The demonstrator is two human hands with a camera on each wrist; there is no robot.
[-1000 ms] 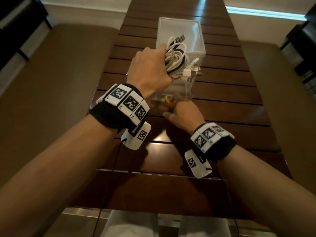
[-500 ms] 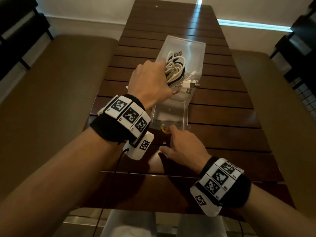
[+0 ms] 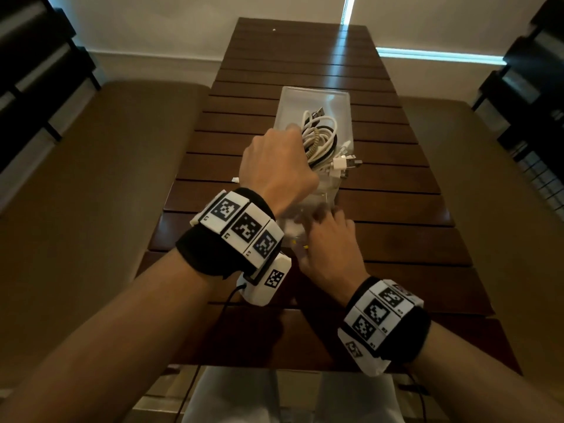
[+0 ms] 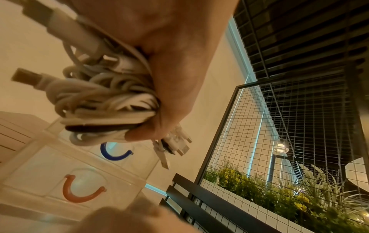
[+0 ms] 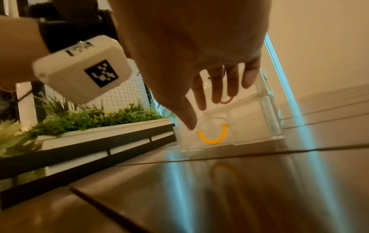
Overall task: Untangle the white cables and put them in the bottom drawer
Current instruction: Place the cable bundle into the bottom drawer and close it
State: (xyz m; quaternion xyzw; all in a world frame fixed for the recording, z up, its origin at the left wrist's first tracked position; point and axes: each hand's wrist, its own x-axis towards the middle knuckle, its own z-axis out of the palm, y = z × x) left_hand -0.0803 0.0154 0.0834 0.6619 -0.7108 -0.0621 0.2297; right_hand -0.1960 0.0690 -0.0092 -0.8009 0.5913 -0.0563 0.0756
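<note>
My left hand grips a tangled bundle of white cables above a clear plastic drawer unit on the wooden table. In the left wrist view the cables bulge out of the fist, with USB plugs sticking out. Below them are a blue handle and a red handle on the upper drawers. The bottom drawer, with a yellow handle, is pulled out toward me. My right hand hovers over its front with straight, spread fingers, holding nothing.
The slatted wooden table runs away from me, with brown benches on both sides. A wire-mesh screen and planters with green plants stand beside the table. A small white bit lies left of the unit.
The bottom drawer has slid out toward me. My right hand has left the yellow handle and risen over the drawer front, fingers straightened. My left hand still holds the cables above the unit.
</note>
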